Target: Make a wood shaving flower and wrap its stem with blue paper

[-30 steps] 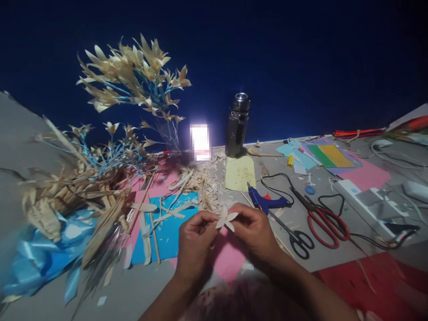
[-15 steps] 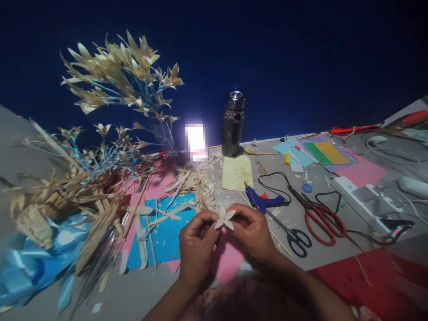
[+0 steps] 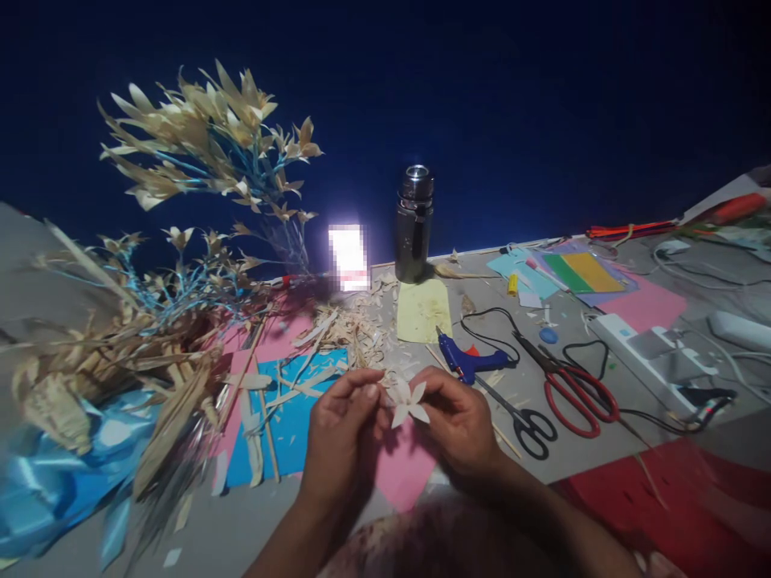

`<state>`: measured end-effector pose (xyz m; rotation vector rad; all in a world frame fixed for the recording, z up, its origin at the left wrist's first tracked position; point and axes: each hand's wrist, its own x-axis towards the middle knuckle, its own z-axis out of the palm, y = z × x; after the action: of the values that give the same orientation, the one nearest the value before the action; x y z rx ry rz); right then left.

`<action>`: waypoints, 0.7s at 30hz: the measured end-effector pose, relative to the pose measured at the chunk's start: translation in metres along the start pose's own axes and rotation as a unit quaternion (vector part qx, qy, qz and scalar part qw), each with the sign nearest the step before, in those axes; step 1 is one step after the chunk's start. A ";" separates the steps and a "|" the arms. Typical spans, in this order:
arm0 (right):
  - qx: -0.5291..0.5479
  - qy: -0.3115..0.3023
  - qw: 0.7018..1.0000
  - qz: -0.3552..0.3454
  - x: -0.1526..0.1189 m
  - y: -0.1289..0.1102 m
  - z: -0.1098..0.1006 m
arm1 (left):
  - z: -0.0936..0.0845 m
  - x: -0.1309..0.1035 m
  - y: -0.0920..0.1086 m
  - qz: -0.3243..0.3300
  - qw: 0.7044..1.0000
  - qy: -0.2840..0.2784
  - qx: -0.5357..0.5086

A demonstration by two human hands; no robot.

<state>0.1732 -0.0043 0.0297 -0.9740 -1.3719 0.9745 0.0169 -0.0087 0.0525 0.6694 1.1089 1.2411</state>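
My right hand point(image 3: 461, 417) pinches a small pale flower point(image 3: 408, 403) with pointed petals, which looks made of dried husk. The flower faces up toward me. My left hand point(image 3: 342, 429) is just left of it, thumb and fingers drawn together; whatever may be between them is hidden. Beneath both hands lies a piece of pink paper point(image 3: 405, 474). A blue glue gun point(image 3: 475, 360) rests beyond my right hand, with black-handled scissors point(image 3: 531, 429) and larger red-handled scissors point(image 3: 581, 397) to its right.
Husk-flower branches point(image 3: 222, 144) and dried husks point(image 3: 174, 385) crowd the left side. Husk scraps point(image 3: 355, 329) lie around a blue sheet point(image 3: 289, 433). A dark flask point(image 3: 414, 233) stands by a yellow pad point(image 3: 423, 317). A power strip point(image 3: 647, 361) with cables is right.
My left hand has drawn back slightly left from the flower. The flower has turned a little and stays in my right hand. The whole view has shifted slightly.
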 end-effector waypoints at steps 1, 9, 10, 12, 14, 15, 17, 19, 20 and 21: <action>-0.004 -0.010 1.000 -0.002 -0.001 0.000 0.000 | 0.000 0.002 0.003 0.005 1.000 -0.001 -0.003; -0.014 -0.063 0.998 -0.018 0.001 -0.005 -0.002 | -0.009 0.000 0.009 0.052 0.991 -0.105 0.071; -0.012 -0.064 0.998 -0.009 0.000 -0.005 -0.002 | -0.009 0.000 0.009 0.059 0.990 -0.106 0.078; 0.001 -0.064 0.998 0.016 -0.001 -0.004 -0.001 | -0.010 0.000 0.008 0.071 0.988 -0.104 0.087; 0.025 -0.059 0.997 0.050 -0.002 -0.003 0.000 | -0.010 -0.001 0.006 0.078 0.988 -0.102 0.090; 0.039 -0.053 0.996 0.068 -0.002 -0.002 0.000 | -0.009 -0.002 0.006 0.079 0.988 -0.099 0.087; 0.068 -0.039 0.992 0.101 -0.003 -0.002 0.002 | -0.007 -0.004 0.004 0.076 0.990 -0.091 0.076; 0.094 -0.030 0.987 0.129 -0.002 -0.003 0.003 | -0.005 -0.006 0.003 0.074 0.992 -0.080 0.063; 0.107 -0.026 0.984 0.140 -0.002 -0.003 0.003 | -0.003 -0.007 0.002 0.074 0.993 -0.076 0.058; 0.122 -0.023 0.981 0.149 -0.002 -0.003 0.004 | -0.003 -0.008 0.002 0.075 0.993 -0.074 0.056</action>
<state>0.1694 -0.0069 0.0323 -0.9901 -1.1291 1.3629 0.0142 -0.0159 0.0553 0.9281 1.0250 1.2408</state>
